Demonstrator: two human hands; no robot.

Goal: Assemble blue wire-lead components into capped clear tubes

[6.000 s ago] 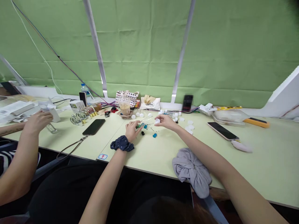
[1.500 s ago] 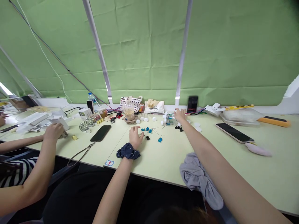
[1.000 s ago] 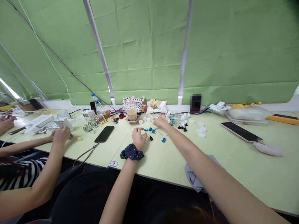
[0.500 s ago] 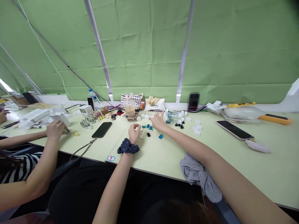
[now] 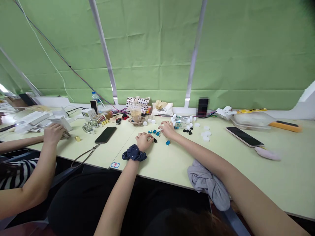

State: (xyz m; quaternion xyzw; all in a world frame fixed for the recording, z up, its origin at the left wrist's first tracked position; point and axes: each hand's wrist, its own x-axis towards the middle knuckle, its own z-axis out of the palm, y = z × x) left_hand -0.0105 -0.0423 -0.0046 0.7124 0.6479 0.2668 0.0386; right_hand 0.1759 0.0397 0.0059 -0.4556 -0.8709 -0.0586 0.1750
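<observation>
My left hand, a dark dotted scrunchie round its wrist, rests low over the table. Its fingertips are drawn together beside a small black part; whatever they pinch is too small to make out. Further forward, my right hand bends its fingers down by the small blue parts. Its fingers look closed, their contents hidden. Another blue part lies nearer me, below the right wrist. Beyond that hand are clear tubes with white caps, several black parts and loose white discs.
A phone with a strap lies left, another phone right. A drink cup and cloth bags stand at the back. Grey cloth hangs at the front edge. At far left, a co-worker's hand handles white boxes.
My left hand has turned and come down rightward, fingertips near the black part. My right hand's raised index finger has bent down. The view has shifted slightly.
</observation>
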